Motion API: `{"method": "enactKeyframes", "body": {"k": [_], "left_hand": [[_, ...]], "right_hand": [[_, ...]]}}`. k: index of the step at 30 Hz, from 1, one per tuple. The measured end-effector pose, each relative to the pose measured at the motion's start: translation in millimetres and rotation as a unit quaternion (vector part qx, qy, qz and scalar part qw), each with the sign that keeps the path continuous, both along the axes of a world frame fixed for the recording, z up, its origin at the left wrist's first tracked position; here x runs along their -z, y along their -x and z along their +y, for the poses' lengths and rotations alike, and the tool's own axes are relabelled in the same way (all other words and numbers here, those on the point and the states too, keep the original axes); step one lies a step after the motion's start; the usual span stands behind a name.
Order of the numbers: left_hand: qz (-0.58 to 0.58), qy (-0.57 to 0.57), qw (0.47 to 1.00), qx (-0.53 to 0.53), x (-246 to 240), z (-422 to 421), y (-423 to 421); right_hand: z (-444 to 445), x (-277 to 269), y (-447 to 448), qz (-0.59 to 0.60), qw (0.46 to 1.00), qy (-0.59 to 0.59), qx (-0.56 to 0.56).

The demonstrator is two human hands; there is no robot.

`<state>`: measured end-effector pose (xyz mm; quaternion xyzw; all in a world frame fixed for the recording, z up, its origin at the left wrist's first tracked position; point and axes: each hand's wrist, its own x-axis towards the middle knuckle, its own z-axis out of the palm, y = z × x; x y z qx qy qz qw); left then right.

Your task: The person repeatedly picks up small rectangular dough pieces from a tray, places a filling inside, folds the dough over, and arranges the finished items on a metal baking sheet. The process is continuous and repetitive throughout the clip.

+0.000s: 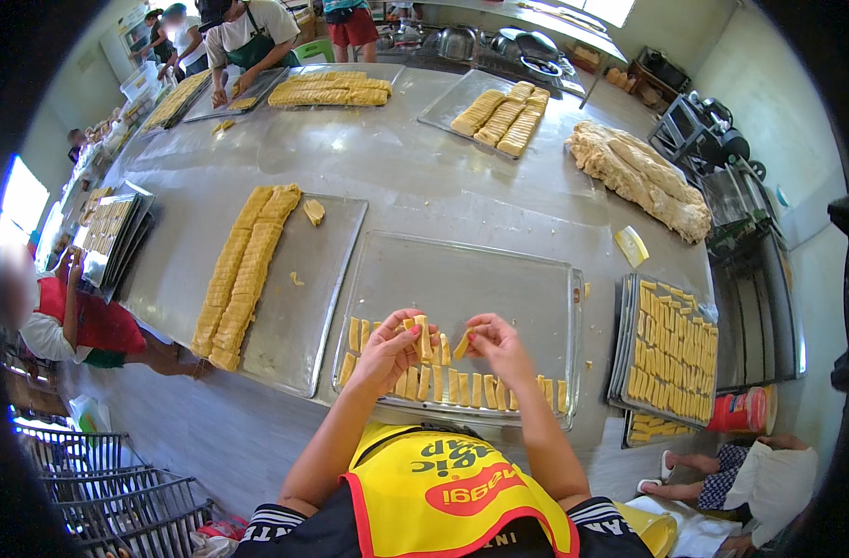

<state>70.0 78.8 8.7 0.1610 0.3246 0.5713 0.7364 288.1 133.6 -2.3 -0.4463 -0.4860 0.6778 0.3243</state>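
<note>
My left hand [394, 347] grips a few yellow dough sticks [423, 336] upright between thumb and fingers, over the front half of a metal baking tray [466, 279]. A single dough strip [461, 344] is pinched in my right hand [495, 343], a short way to the right. Below both hands, a row of dough sticks [476, 390] lies along the tray's near edge, spaced slightly apart. Part of a second row [354, 335] shows at the left; my left hand and forearm hide some of it.
Left of me, another tray [326, 244] bears two long sliced dough logs [246, 279]. Stacked trays of dough sticks [672, 349] stand at the right. A large dough mass [640, 178] and a yellow scraper-like piece [631, 247] lie beyond. Co-workers [253, 42] stand around the steel table [410, 153].
</note>
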Motion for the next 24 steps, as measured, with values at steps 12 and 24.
{"method": "enactKeyframes", "body": {"k": [12,24], "left_hand": [[-0.037,-0.056,0.998,-0.013,-4,-8,-38],[-0.042,-0.059,0.995,-0.069,3,-13,-69]], "right_hand": [[-7,-55,11,-0.014,0.971,-0.228,-0.064],[-6,-47,-5,-0.053,0.95,-0.307,-0.028]]}}
